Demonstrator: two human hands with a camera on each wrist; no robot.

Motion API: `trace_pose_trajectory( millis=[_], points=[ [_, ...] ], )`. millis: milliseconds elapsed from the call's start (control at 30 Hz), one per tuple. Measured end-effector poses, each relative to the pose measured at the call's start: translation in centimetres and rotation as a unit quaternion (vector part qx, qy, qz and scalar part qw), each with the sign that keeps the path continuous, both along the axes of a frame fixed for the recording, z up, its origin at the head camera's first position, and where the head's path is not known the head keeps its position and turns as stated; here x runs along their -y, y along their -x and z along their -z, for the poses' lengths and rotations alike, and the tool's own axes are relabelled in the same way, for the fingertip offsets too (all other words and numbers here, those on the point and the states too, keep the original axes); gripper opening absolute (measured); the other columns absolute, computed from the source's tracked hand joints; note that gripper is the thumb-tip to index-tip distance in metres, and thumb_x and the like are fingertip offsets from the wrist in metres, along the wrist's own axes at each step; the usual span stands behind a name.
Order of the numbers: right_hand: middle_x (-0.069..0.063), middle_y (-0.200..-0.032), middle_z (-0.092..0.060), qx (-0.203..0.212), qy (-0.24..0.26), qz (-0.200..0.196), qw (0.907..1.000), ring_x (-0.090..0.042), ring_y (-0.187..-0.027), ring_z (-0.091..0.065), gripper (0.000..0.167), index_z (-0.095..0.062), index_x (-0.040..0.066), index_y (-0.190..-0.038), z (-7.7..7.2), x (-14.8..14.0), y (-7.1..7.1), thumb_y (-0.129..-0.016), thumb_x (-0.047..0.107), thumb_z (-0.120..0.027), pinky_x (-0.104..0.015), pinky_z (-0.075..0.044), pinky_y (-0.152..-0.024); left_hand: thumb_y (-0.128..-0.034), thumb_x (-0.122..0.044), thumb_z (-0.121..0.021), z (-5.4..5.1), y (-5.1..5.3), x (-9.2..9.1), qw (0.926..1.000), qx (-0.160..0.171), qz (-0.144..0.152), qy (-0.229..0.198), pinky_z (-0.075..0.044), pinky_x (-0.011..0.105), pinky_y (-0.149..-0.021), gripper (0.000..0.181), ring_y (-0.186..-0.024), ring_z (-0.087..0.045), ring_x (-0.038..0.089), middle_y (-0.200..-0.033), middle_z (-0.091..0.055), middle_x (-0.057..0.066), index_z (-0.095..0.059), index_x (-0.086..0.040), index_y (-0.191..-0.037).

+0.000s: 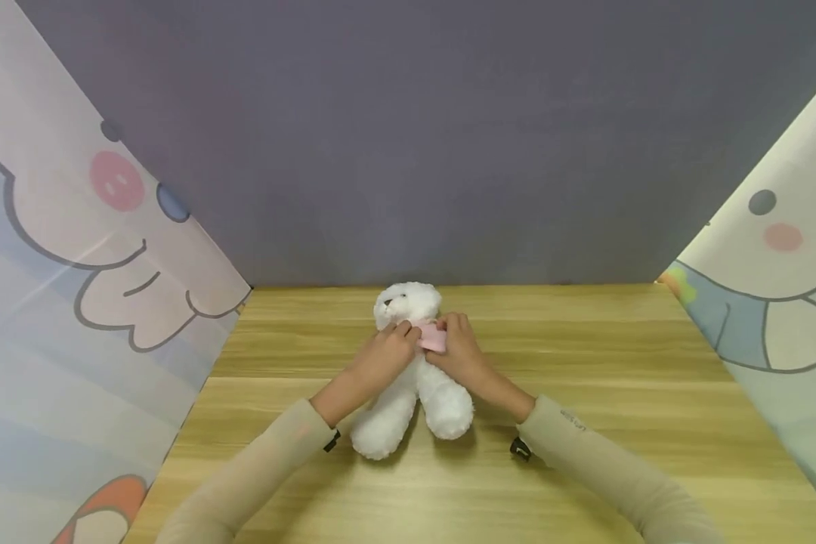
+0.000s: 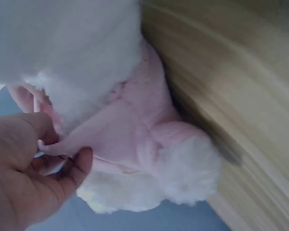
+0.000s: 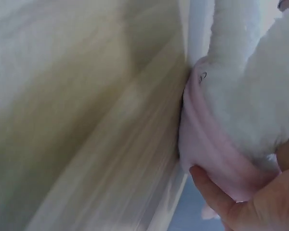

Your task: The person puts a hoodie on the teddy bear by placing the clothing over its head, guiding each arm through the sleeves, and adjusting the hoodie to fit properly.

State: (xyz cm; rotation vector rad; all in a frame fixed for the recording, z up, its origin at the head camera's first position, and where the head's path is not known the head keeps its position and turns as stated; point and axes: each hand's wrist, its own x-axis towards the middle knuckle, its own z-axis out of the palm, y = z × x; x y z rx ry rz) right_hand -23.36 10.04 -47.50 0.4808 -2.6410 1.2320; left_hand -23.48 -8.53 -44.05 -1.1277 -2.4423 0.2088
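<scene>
A white plush toy (image 1: 449,412) with a dark nose lies on the table, its head toward the grey wall and its legs toward me. It wears a small pink garment (image 1: 433,338). My left hand (image 1: 389,357) pinches an edge of the pink cloth (image 2: 113,132) at the toy's front, between thumb and fingers. On the other side my right hand (image 1: 461,353) grips the garment; in the right wrist view one finger (image 3: 209,192) lies along the outside of the pink cloth (image 3: 202,139). Part of the toy's chest is hidden behind both hands.
The wood-grain table (image 1: 585,340) runs back to a plain grey wall (image 1: 449,151). Panels with cartoon animals stand at the left (image 1: 54,302) and right (image 1: 789,302). Dark straps show at both sleeve cuffs.
</scene>
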Motion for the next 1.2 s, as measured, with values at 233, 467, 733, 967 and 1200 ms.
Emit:
trace_pose_trajectory(
  millis=[233,467,733,967,1200],
  points=[
    [-0.021,-0.117,-0.039,-0.005,-0.021,0.012,0.9997,-0.037,-0.107,-0.043,0.057,-0.041,0.000,-0.118,-0.5,0.2,0.0,-0.077,-0.002,-0.081,-0.048,-0.047,-0.091,-0.0848,0.002,-0.077,-1.0,0.2,1.8,0.9891,0.067,0.030,-0.127,-0.051,0.025,-0.057,0.027,-0.075,-0.058,0.020,-0.090,-0.053,0.007,-0.055,-0.002,-0.100],
    [-0.020,-0.118,-0.045,-0.046,-0.062,-0.026,0.9967,-0.036,-0.112,-0.047,0.047,-0.048,0.001,-0.119,0.0,-0.7,-1.3,-0.083,-0.001,-0.078,-0.047,-0.050,-0.090,-0.0924,-0.005,-0.069,1.5,-1.3,1.6,0.9958,0.071,0.037,-0.046,-0.050,0.026,-0.062,0.020,-0.075,-0.054,0.019,-0.093,-0.054,0.007,-0.053,-0.002,-0.103],
    [-0.016,-0.116,-0.054,-0.099,-0.054,-0.073,0.9909,-0.029,-0.103,-0.053,0.039,-0.055,0.001,-0.116,-0.4,-2.0,-2.3,-0.081,0.005,-0.073,-0.040,-0.052,-0.084,-0.0983,-0.018,-0.064,0.9,-1.9,0.7,0.9934,0.076,-0.017,-0.084,-0.035,0.021,-0.043,0.014,-0.055,-0.042,0.011,-0.070,-0.048,-0.001,-0.053,-0.009,-0.095],
    [-0.006,-0.091,-0.053,-0.142,-0.095,-0.058,0.9836,-0.013,-0.075,-0.047,0.023,-0.056,0.005,-0.099,-0.5,-1.7,-1.5,-0.084,0.002,-0.073,-0.025,-0.045,-0.061,-0.0963,-0.015,-0.069,0.4,-1.5,-0.3,0.9986,0.048,-0.005,-0.023,-0.040,0.022,-0.044,0.011,-0.057,-0.049,0.011,-0.079,-0.057,0.000,-0.060,-0.012,-0.103],
    [0.001,-0.072,-0.046,-0.191,-0.194,-0.029,0.9618,-0.015,-0.061,-0.044,0.025,-0.050,0.012,-0.082,-0.1,-1.2,0.1,-0.081,-0.001,-0.071,-0.028,-0.037,-0.046,-0.0925,-0.005,-0.068,1.2,-1.1,-0.5,0.9930,0.064,0.091,-0.041,-0.046,0.026,-0.057,0.014,-0.067,-0.052,0.015,-0.085,-0.056,0.003,-0.061,-0.009,-0.104]
  ],
)
